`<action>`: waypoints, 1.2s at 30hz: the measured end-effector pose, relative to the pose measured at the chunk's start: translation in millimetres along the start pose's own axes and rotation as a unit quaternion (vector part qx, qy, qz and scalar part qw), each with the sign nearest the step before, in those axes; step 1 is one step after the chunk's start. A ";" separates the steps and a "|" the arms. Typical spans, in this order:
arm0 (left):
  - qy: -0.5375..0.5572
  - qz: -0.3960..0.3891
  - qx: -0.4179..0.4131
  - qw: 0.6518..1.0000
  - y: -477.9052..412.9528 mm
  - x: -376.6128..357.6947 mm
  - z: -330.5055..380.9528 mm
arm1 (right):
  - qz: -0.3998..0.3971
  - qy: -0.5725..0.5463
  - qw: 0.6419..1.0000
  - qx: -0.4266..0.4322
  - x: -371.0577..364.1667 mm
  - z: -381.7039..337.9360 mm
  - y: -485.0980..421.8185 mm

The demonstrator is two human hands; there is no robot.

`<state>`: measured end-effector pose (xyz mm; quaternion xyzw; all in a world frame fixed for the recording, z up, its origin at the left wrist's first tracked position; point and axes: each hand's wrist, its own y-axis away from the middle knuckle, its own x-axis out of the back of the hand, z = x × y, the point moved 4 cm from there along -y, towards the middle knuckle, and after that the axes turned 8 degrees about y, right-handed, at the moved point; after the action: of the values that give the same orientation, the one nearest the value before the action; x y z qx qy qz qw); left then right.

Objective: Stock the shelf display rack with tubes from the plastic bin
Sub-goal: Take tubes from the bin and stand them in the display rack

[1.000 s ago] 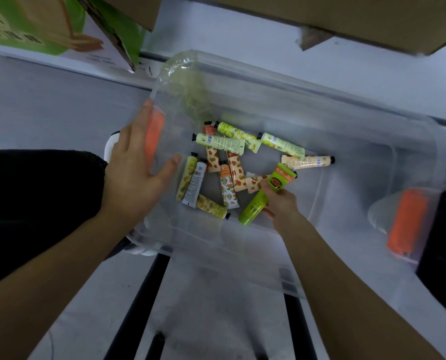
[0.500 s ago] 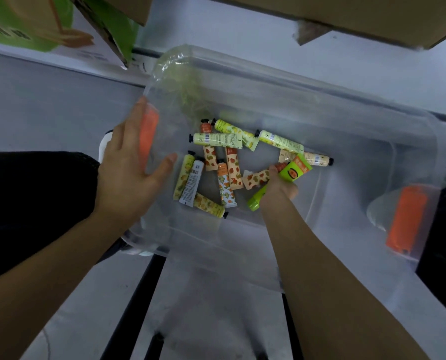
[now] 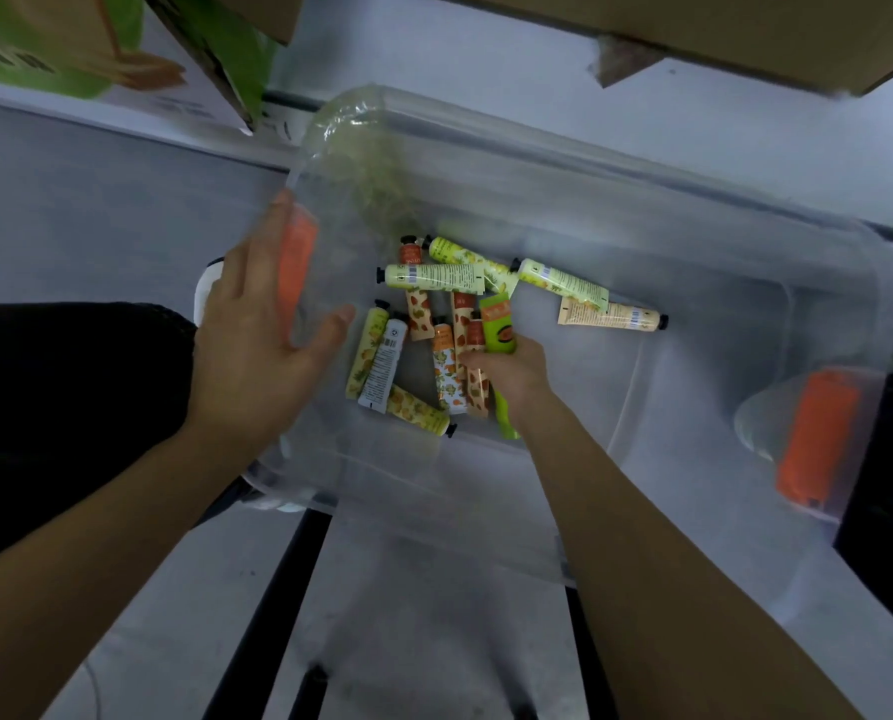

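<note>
1. Progress: the plastic bin point(image 3: 668, 210) holds roughly a dozen loose tubes point(image 3: 436, 277) on its floor, clustered left of centre. One cream tube point(image 3: 610, 318) lies apart to the right.
2. The shelf display rack is not in view, so the quantity already stocked cannot be determined. Judged from the bin contents, most of the stocking is left to do.
3. Right hand point(image 3: 517, 371): reaches into the bin from the near side. Its fingers are curled round the bright green tube point(image 3: 497, 324), which projects beyond the hand at both ends. Whether it grips a second tube cannot be told.
4. Left hand point(image 3: 257, 350): lies flat against the bin's left end wall, beside the orange latch point(image 3: 296, 262). Its fingers are straight and spread and hold nothing (bracing function presumed).
</note>
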<state>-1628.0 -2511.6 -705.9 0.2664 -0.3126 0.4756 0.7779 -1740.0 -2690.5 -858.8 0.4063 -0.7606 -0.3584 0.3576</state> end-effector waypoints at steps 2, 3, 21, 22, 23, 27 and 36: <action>0.001 -0.002 0.005 1.000 -0.1 -0.4 -0.1 | 0.033 0.008 0.999 0.000 -8.5 3.6 -3.6; 0.002 -0.002 0.006 1.000 -0.1 -0.4 0.2 | 0.054 0.037 0.998 0.007 -11.1 3.9 -3.7; 0.007 0.008 -0.009 1.000 0.5 -0.2 0.4 | 0.122 0.124 0.985 0.009 -19.4 2.6 1.2; 0.004 0.009 -0.011 1.000 0.2 -0.4 0.5 | 0.120 0.124 0.985 0.007 -18.6 3.0 -0.2; 0.002 0.011 -0.011 1.000 -0.1 -0.5 0.2 | 0.117 0.127 0.985 0.005 -18.2 3.5 -1.0; -0.001 0.013 -0.011 1.000 -0.3 -1.0 0.0 | 0.092 0.088 0.992 0.011 -11.7 7.1 -0.4; -0.004 -0.004 -0.010 1.000 -0.8 2.8 3.6 | -0.004 -0.030 0.999 -0.039 15.2 4.3 36.4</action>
<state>-1627.1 -2512.9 -701.6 0.2624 -0.3194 0.4680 0.7811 -1763.0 -2687.6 -826.6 0.3845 -0.7546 -0.4013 0.3487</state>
